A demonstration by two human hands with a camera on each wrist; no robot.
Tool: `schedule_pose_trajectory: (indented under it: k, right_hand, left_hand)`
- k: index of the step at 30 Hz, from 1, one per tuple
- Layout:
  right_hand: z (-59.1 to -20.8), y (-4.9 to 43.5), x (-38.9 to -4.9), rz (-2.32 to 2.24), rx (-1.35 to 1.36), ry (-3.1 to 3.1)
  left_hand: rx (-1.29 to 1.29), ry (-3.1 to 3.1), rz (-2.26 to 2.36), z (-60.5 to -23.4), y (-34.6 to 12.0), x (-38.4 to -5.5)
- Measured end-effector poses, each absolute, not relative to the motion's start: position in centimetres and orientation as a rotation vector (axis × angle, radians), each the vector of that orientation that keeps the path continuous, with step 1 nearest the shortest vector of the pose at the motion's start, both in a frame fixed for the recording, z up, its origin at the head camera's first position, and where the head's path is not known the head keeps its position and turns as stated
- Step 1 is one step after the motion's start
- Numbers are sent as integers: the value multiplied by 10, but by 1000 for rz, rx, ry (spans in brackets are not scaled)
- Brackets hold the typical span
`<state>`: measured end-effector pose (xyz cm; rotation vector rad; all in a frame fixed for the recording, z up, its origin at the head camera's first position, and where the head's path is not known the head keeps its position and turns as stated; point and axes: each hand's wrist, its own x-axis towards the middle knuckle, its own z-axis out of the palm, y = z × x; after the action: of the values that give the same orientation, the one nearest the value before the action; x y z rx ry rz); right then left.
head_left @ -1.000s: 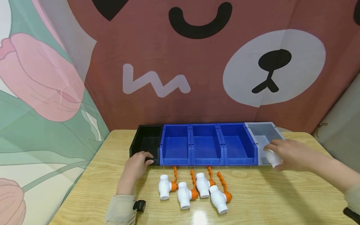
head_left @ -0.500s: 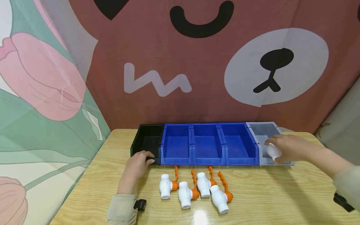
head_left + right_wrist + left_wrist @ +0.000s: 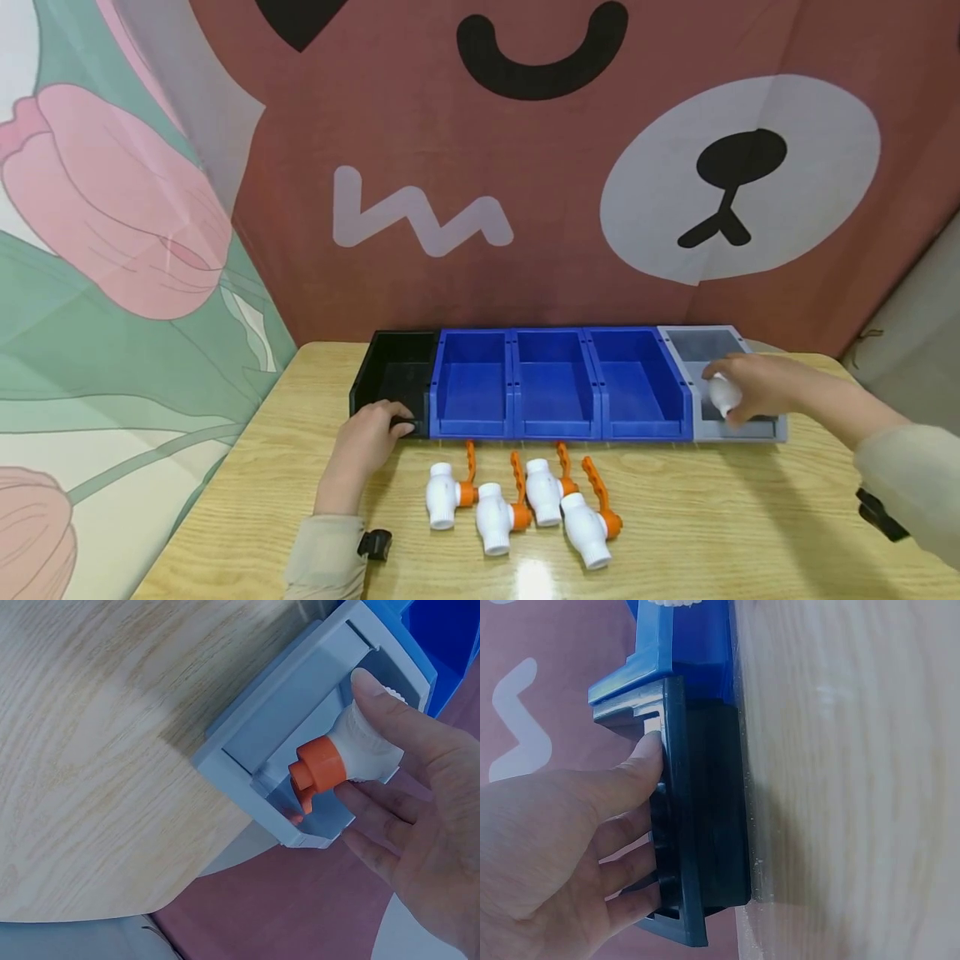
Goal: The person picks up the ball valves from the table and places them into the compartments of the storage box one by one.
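Observation:
My right hand point(image 3: 768, 385) holds a white ball valve point(image 3: 723, 395) over the grey bin point(image 3: 708, 340) at the right end of the row. In the right wrist view, thumb and fingers pinch its white body point(image 3: 364, 750), and the orange handle hub point(image 3: 322, 763) points down into the bin. My left hand point(image 3: 369, 437) grips the front rim of the black bin point(image 3: 397, 379) at the left end. In the left wrist view, the thumb lies on the rim and the fingers curl over it inside the black bin point(image 3: 720, 810).
Three blue bins point(image 3: 555, 429) stand side by side between the black and grey ones. Several white ball valves with orange handles lie on the wooden table point(image 3: 675, 533) before them, such as the rightmost valve point(image 3: 583, 529). A printed cloth point(image 3: 420, 292) hangs behind.
My right hand has moved slightly left and farther in over the grey bin, with the ball valve in its grip. The left hand stays on the black bin's rim.

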<state>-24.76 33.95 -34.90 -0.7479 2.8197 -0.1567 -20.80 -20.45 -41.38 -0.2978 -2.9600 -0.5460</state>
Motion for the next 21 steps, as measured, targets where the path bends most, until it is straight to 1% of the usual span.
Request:
schedule_pose_trajectory:
  k: [15,21]
  right_hand:
    - [-354,335,-265,-194,-693,2772]
    - [-362,335,-269,-167,-671,2809]
  left_hand:
    - [-294,-2960,-555,-412,-205,-207]
    - [-285,-2969,-557,-412,-204,-207]
